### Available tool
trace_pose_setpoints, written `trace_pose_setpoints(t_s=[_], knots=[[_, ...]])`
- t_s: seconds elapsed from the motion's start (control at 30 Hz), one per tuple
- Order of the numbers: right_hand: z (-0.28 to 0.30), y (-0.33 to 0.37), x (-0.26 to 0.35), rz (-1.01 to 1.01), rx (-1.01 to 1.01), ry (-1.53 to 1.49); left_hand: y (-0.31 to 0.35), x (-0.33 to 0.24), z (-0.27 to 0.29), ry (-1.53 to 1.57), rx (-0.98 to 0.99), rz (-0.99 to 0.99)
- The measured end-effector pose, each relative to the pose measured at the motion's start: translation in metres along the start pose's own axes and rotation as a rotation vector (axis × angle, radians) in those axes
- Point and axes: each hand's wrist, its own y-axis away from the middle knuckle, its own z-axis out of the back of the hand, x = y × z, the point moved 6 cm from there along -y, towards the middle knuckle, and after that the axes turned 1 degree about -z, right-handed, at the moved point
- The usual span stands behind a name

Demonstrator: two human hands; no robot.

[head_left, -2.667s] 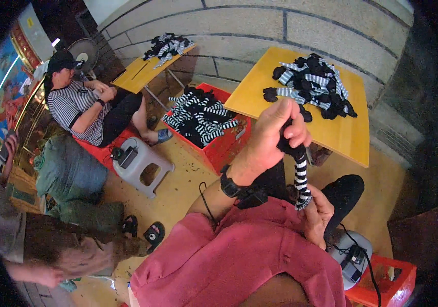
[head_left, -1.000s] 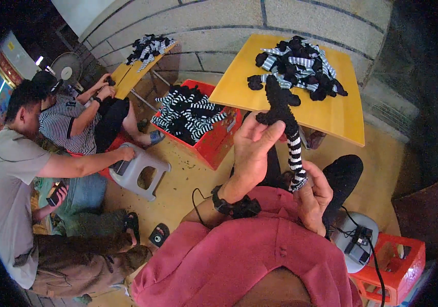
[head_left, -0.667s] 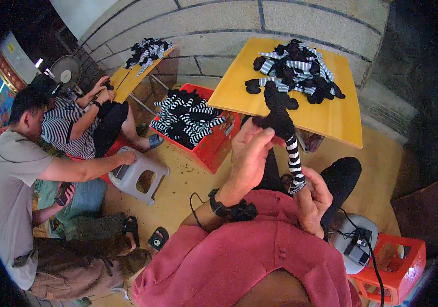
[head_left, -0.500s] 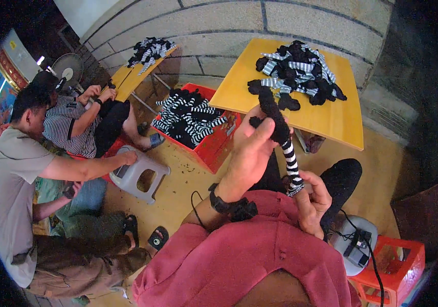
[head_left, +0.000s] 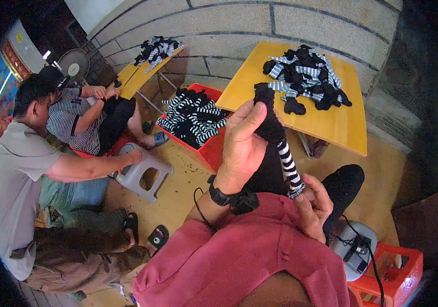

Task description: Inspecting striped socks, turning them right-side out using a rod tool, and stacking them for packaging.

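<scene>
A long black knit piece with a black-and-white striped tube (head_left: 288, 163) is stretched slantwise in front of me; whether it is a glove or a sock I cannot tell. My left hand (head_left: 244, 140) grips its black upper part, thumb on the near side and fingers mostly hidden behind. At the lower end, my right hand (head_left: 312, 207) pinches the striped hem, with some fingertips hidden at the opening. Just beyond, a pile of black and grey-striped knit pieces (head_left: 306, 77) lies on a yellow table (head_left: 342, 128).
Left of the table stands a red box (head_left: 211, 156) full of striped knit pieces. Two people sit at the left, one holding a grey plastic stool (head_left: 145, 174). A second yellow table (head_left: 142, 77) bears another pile. By my right knee is a red stool (head_left: 393, 276) with a grey device and cable.
My left hand has shifted left and turned, its thumb now pointing up along the black part. The knit piece looks straighter. My right hand keeps the hem in nearly the same spot.
</scene>
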Motion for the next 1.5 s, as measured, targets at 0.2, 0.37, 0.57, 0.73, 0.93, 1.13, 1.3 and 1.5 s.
trace_pose_setpoints(t_s=[0.2,0.37,0.57,0.73,0.93,1.13,1.3,1.5], knots=[[0.001,-0.003,0.000,0.093,-0.052,0.019,0.013,0.010,0.001,-0.051,-0.169,-0.037],[-0.001,0.000,0.007,0.046,-0.126,-0.070,0.020,0.009,0.000,-0.172,-0.118,-0.181],[-0.003,-0.002,0.001,0.016,-0.091,-0.070,0.023,0.020,0.002,-0.204,-0.138,-0.223],[0.000,-0.005,0.000,-0.003,-0.075,-0.106,0.016,0.010,-0.001,-0.204,-0.105,-0.117],[0.000,-0.005,0.002,-0.007,0.012,-0.084,0.002,-0.023,-0.002,-0.286,-0.045,-0.015],[-0.004,-0.006,0.003,-0.001,0.026,-0.039,-0.004,-0.018,0.014,-0.309,-0.044,0.039],[-0.006,-0.004,0.005,0.051,0.026,0.012,-0.005,-0.023,0.016,-0.396,-0.092,-0.161],[-0.007,-0.004,0.000,-0.023,-0.018,-0.033,-0.004,-0.018,0.020,-0.260,-0.138,-0.254]])
